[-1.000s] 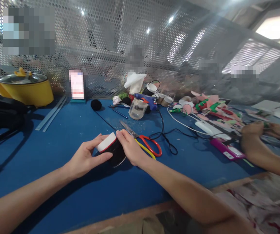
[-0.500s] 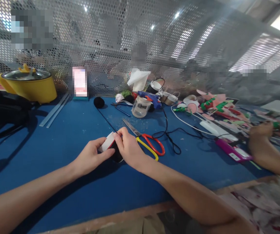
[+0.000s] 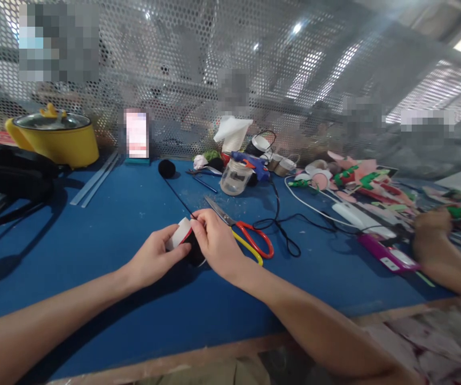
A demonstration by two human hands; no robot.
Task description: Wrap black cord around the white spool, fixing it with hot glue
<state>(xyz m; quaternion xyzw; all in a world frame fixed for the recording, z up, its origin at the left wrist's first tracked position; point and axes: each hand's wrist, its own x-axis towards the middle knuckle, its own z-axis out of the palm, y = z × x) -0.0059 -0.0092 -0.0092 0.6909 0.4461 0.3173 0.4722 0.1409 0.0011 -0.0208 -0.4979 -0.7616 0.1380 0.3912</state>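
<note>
My left hand (image 3: 155,259) and my right hand (image 3: 217,243) both grip a small black piece with a white and red end (image 3: 182,235), held just above the blue table (image 3: 94,235). A black yarn strand runs from the piece back to a black yarn ball (image 3: 166,168). Red and yellow scissors (image 3: 246,232) lie right beside my right hand.
A clear jar (image 3: 235,181) and blue glue gun (image 3: 250,163) with a black cord (image 3: 282,224) sit behind. A yellow pot (image 3: 56,139) stands far left, glue sticks (image 3: 96,179) near it. Another person's hands (image 3: 434,240) work at right among felt pieces (image 3: 358,179) and a pink phone (image 3: 388,254).
My hands have closed in around the black piece, covering more of it. The view has shifted slightly; the other person's hands moved a little to the right.
</note>
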